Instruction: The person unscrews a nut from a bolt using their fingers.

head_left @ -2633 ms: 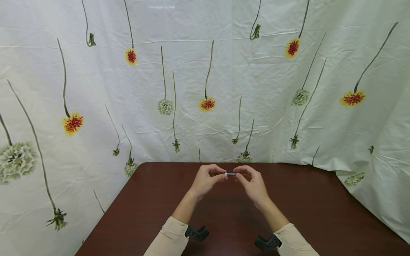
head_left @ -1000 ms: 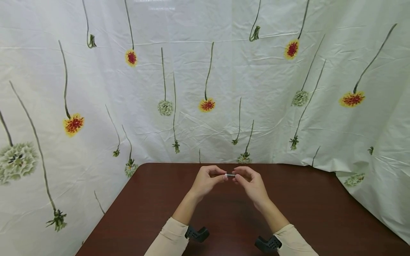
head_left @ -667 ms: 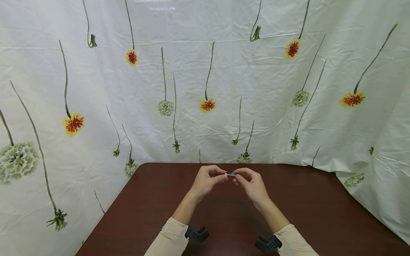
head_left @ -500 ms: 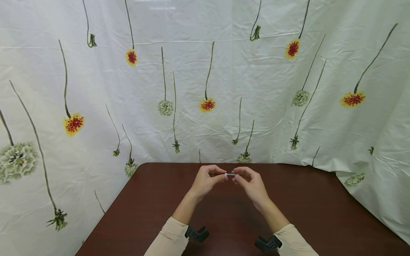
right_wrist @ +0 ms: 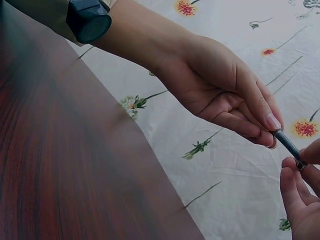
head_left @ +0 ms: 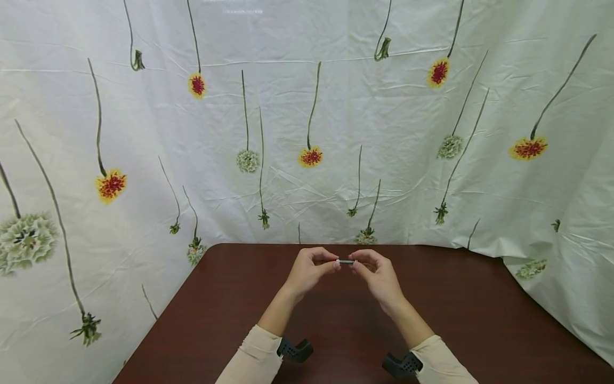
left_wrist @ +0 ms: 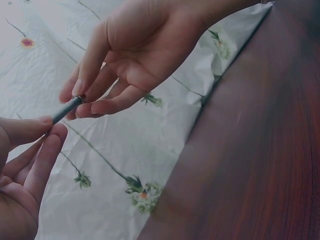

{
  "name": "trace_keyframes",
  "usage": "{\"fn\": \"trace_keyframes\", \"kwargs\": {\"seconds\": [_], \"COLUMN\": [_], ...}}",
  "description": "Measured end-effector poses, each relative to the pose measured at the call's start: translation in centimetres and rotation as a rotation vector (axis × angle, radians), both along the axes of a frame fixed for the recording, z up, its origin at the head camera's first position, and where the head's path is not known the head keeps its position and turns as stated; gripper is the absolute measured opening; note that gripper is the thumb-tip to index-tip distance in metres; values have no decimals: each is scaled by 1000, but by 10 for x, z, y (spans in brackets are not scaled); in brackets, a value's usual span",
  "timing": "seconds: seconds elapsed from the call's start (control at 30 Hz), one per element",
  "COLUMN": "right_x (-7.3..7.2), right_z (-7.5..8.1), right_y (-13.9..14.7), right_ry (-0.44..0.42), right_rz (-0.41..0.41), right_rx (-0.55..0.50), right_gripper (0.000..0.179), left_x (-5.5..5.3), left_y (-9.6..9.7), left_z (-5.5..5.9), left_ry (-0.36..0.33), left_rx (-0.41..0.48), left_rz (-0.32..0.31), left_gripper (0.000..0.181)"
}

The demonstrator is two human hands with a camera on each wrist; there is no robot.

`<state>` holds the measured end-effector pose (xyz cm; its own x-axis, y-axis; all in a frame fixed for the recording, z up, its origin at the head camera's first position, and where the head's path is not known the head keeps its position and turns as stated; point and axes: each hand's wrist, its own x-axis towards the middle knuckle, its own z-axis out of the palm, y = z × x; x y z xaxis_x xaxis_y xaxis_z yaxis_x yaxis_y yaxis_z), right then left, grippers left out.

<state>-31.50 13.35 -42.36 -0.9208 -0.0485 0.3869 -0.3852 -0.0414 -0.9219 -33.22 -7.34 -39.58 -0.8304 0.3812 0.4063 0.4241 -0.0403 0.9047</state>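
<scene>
A thin grey threaded bolt [head_left: 346, 262] is held roughly level between my two hands, above the far part of the table. My left hand [head_left: 305, 270] pinches its left end between thumb and fingers, which hide the head. My right hand [head_left: 382, 273] has thumb and fingertips at the other end, around a small dark metal nut [right_wrist: 300, 164]. The ridges on the bolt [right_wrist: 287, 143] show plainly in the right wrist view. From the left wrist, the bolt [left_wrist: 66, 110] spans the short gap between both sets of fingertips.
A dark red-brown table [head_left: 336, 330] lies beneath my forearms. Behind it hangs a white cloth [head_left: 288, 208] printed with flowers, meeting the far and side edges. Black camera mounts [head_left: 295, 350] sit on both wrists, below the cream sleeves.
The thumb and fingertips of my right hand have shifted back and forth slightly at the bolt's right end. My left hand and the bolt stay in nearly the same place.
</scene>
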Motion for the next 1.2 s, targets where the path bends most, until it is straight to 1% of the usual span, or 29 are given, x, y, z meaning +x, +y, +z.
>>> {"fn": "trace_keyframes", "kwargs": {"seconds": [0.07,0.17,0.3,0.43,0.57,0.7,0.83,0.97,1.07,1.2], "right_x": [0,1,1,0,0,1,2,1,1,1], "right_z": [0,-1,-2,-3,-3,-1,0,-1,-2,-2], "right_y": [0,-1,-2,-2,-1,-2,-3,-3,-2,-3], "right_ry": [-2,-32,-69,-50,-24,-48,-88,-64,-37,-46], "right_rz": [13,23,13,-11,-4,13,-3,-10,12,30], "right_rx": [-11,-33,-27,28,52,14,-27,-16,-17,-47], "right_gripper": [26,29,26,18,21,28,25,21,27,30], "left_x": [0,0,-1,-1,0,-1,-1,-1,0,0], "left_y": [0,0,0,0,0,0,0,-1,-1,-1], "left_z": [0,0,-1,-2,-1,0,0,0,0,0], "left_ry": [0,-2,-4,0,6,12,14,16,12,9], "left_rx": [1,-2,-1,-4,-5,5,-1,-14,-14,-6], "left_rz": [2,3,-8,-21,-10,2,1,0,2,9], "left_gripper": [13,13,16,18,16,14,13,14,14,12]}}
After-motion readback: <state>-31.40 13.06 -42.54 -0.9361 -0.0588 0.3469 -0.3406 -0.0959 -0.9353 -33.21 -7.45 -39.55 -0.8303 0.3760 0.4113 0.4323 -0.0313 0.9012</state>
